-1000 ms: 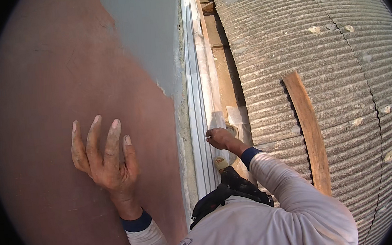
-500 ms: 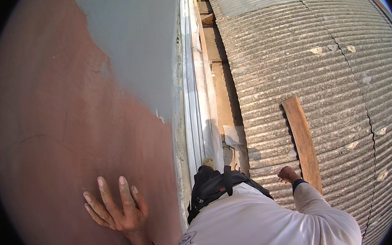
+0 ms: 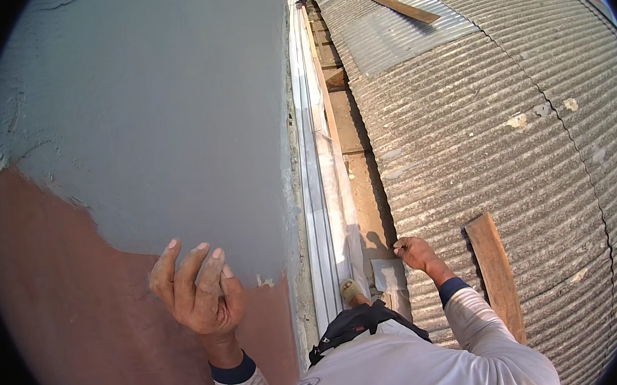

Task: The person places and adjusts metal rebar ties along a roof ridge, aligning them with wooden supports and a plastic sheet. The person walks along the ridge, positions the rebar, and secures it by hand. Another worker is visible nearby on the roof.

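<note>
The wall (image 3: 165, 146) stood at the person's left, grey farther ahead and brick-red nearer by. The left hand (image 3: 201, 293) was raised before it, fingers apart and slightly bent; I couldn't tell whether they touched it. The right hand (image 3: 418, 253), fingers curled together, was over the edge of the corrugated roof (image 3: 466, 149). There, 1 plank (image 3: 495, 271) lay near the right forearm. 1 sandaled foot (image 3: 350, 290) stood on the pale ribbed strip (image 3: 310, 155) beside the wall.

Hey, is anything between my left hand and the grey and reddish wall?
Nothing visible stands between your left hand and the wall; I can't tell whether they touch.
</note>
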